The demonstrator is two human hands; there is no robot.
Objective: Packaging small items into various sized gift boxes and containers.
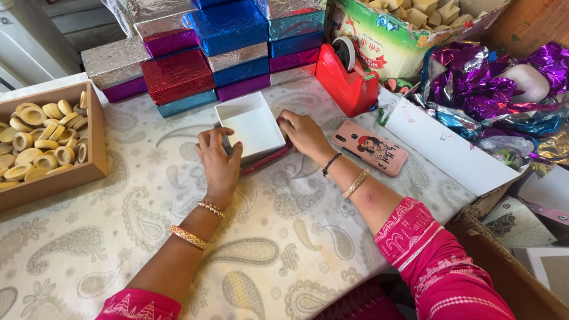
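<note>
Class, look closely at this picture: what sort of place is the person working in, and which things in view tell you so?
Probably a small home workshop for hand-wrapping gift boxes. Stacked foil-covered boxes in red, blue, purple and silver stand behind a red tape dispenser, crumpled foil sheets lie heaped, and both hands hold an open white cardboard box.

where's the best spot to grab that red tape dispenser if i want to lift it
Probably around the low front part of the red tape dispenser, fingers closing from above across its two flat sides. The tall end carries the tape roll and looks heavier; foil boxes crowd its left side, so come from the open table edge in front.
</note>
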